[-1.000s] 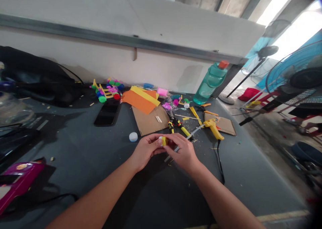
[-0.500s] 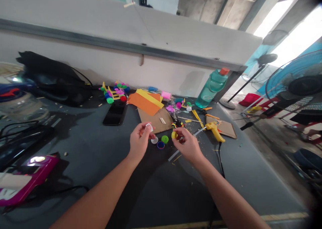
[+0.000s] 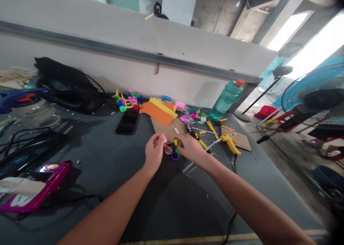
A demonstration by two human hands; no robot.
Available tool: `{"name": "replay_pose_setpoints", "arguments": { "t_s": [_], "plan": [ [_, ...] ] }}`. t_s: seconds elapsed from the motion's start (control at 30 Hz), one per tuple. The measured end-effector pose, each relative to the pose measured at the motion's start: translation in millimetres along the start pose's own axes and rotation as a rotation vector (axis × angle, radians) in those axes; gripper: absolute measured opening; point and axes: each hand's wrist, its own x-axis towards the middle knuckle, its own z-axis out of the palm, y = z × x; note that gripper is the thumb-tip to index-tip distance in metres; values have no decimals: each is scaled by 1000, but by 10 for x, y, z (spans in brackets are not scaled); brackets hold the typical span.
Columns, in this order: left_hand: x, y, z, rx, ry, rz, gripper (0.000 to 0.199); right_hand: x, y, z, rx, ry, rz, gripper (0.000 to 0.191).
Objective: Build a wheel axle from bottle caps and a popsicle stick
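The head-worn camera looks forward and down from above the person's forearms, facing across a dark workbench (image 3: 88, 155) toward a white wall (image 3: 107, 71). It sits close behind the left hand (image 3: 154, 152) and right hand (image 3: 191, 148), its frame tilted downward to the right.

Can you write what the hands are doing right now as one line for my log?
left hand: pinching small white piece | right hand: pinching small yellow piece | nearby: blue bottle cap, yellow glue gun

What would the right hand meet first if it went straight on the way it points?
The right hand would probably meet the white cap held in the left hand, though depth is unclear.
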Motion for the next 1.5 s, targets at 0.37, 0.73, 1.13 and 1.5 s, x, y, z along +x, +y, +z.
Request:
{"name": "replay_pose_setpoints", "arguments": {
  "t_s": [0.37,0.73,1.13,1.5],
  "plan": [
    [12,-48,-13,28,-41,33,32,-83,3,-37,-173,-83,49,31],
    [-8,14,-1,62,-19,18,32,-244,-109,54,-94,-14,-219,26],
    [-195,-2,129,-94,-396,-230,41,-420,156,0,1008,378,106,32],
    [-197,21,116,-293,-449,-515,30,-493,140,78,878,396,31,14]
  ]
}}
